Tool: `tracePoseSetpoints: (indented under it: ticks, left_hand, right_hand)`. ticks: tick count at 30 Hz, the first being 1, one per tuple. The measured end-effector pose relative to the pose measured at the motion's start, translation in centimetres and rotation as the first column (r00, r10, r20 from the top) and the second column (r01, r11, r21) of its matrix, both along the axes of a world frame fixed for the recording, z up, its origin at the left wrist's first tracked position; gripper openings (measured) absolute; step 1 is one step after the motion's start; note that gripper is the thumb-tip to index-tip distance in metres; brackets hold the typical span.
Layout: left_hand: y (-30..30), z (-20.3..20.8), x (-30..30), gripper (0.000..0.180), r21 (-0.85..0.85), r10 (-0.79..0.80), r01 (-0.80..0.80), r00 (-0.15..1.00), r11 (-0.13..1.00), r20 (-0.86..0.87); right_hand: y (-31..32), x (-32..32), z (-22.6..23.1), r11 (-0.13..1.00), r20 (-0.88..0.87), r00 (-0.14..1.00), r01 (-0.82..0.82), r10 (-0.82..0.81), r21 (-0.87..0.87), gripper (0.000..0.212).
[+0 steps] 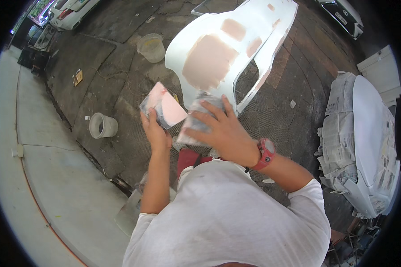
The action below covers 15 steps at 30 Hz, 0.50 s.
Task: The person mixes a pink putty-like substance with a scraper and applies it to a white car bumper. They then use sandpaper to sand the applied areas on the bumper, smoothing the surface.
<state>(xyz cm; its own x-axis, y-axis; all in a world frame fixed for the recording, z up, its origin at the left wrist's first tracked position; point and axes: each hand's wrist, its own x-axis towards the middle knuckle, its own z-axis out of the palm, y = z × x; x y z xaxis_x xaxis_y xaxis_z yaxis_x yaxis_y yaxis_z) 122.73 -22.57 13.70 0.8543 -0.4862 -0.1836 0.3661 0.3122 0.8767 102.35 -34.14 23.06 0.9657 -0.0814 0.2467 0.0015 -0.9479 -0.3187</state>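
My left hand [157, 133] grips a flat square plate [173, 111] from below, its thumb on the near edge. Bright pink paste covers one side of the plate's face, with grey and pink smears over the rest. To its right, my right hand [218, 131] lies across a flat grey-and-pink smeared sheet [192, 122], fingers spread over its top and the thumb toward its left side. Motion blurs the sheet, and its underside is hidden. Just beyond both hands stands a white car body panel [194, 29] with several beige-pink filler patches [209, 62].
A pale bucket [151, 48] stands left of the panel, and another bucket [103, 125] is nearer the left wall [53, 178]. A newspaper-masked car part [365, 138] is at the right. Parked cars [71, 13] show at the far edges. A hose [128, 82] lies on the floor.
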Motion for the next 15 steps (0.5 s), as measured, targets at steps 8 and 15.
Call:
tracePoseSetpoints:
  ticks: [8, 15]
  left_hand:
    - [-1.2, 3.0, -2.4, 0.041, -0.138, -0.295, 0.276, 0.944, 0.951, -0.147]
    - [-0.8, -0.3, -1.4, 0.042, 0.036, -0.269, 0.268, 0.962, 0.963, 0.036]
  right_hand:
    - [-2.9, 1.5, -5.4, 0.963, -0.01, 0.964, 0.265, -0.265, 0.049, 0.063]
    - [-3.8, 2.9, -0.6, 0.917, 0.105, 0.969, 0.246, -0.224, -0.315, 0.054]
